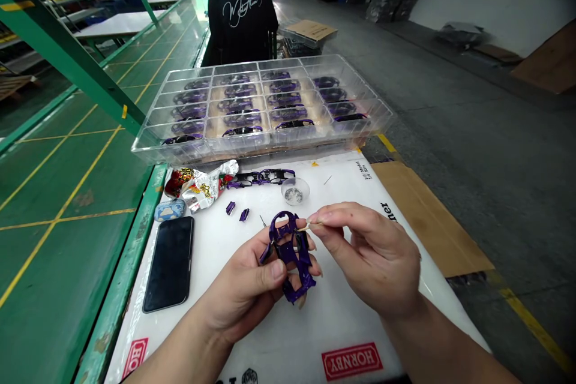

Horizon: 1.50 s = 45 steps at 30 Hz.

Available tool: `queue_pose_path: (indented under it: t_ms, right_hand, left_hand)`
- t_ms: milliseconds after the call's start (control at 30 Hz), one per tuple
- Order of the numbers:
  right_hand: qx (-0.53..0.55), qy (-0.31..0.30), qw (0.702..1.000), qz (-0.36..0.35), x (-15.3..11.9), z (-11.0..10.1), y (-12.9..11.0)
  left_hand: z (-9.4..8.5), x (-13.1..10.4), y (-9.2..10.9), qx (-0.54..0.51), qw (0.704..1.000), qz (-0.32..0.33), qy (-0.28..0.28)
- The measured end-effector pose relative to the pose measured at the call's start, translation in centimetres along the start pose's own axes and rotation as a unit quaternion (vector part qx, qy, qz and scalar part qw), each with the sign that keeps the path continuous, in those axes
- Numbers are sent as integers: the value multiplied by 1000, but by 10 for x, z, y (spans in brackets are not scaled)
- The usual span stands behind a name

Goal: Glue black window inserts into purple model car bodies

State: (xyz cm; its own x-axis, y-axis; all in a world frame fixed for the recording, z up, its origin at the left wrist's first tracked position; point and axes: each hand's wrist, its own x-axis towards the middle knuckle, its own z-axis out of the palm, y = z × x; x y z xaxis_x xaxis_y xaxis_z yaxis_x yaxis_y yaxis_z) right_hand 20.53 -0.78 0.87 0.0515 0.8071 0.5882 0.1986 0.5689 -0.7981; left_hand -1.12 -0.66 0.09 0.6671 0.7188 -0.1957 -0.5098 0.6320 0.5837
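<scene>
My left hand [254, 273] is closed around a purple plastic model car body [290, 255], tilted up over the white work surface. Its thumb presses on the near left side, and the fingers pass behind the frame. My right hand [378, 252] pinches a thin pale stick [306, 227], like a toothpick, whose tip meets the upper right edge of the car body. Just beyond the hands is a small clear dish [296, 192] with bits of something shiny. Two small purple parts [237, 211] lie to the left, and more purple-and-black car bodies [261, 177] rest behind them.
A clear compartment tray [265, 143] of purple-and-black car bodies spans the back. On the left lie a phone [168, 264], a blue-patterned case [170, 210] and a crumpled foil wrapper [204, 189]. A green conveyor line [67, 192] runs alongside. A person in black [240, 12] sits ahead.
</scene>
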Motion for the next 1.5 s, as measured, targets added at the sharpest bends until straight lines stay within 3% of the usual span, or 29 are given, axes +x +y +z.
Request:
queue_pose_path:
  t_ms: [133,233,333,400,633,767,1100,1500]
  right_hand:
    - [39,16,995,89,1,2,-2]
    - [54,61,988,134,2,1,0]
    - [87,111,983,116,2,0,2]
    - [113,113,982,100,1,0,1]
    - [105,-12,994,35,-7,5,-5]
    - [75,-43,996,1,-10,5,-1]
    - [38,-42,998,3,-10,6,0]
    - [45,-14,999,-22,-10,7,-1]
  left_hand:
    - [4,2,0,4,1000,19,5]
    - [6,3,2,11,999,37,24]
    - [7,4,3,27,997,53,49]
    - [8,6,2,55,995,54,67]
    - [6,9,-12,101,990,59,77]
    - [3,7,-15,100,992,54,62]
    - [6,5,-14,74,995,48,57]
    - [8,6,-1,-39,999,11,24]
